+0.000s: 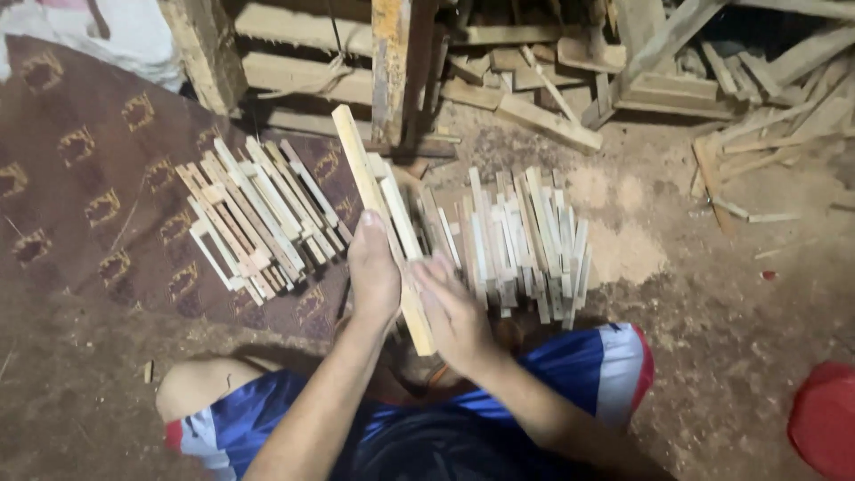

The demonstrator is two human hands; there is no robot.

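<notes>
**Wooden strips held over a dirt floor**

Between the knees, near the middle of the view, a few long wooden strips are gripped together by both hands. The left hand is closed around the bundle from the left side; the right hand is pressed against its near end, fingers curled on the wood. The bundle is tilted, its far end pointing up and to the left.

Judged from this, strips are being gathered or squared up in the hands; a steady hold is called for so that none slips out.

Just beyond the hands, a pile of short pale sticks is stacked on end-like rows. To the left, small joined wooden frames are laid on a brown patterned cloth. Sawdust is heaped on the right, soft and powdery, and rough offcuts are scattered farther off.
</notes>
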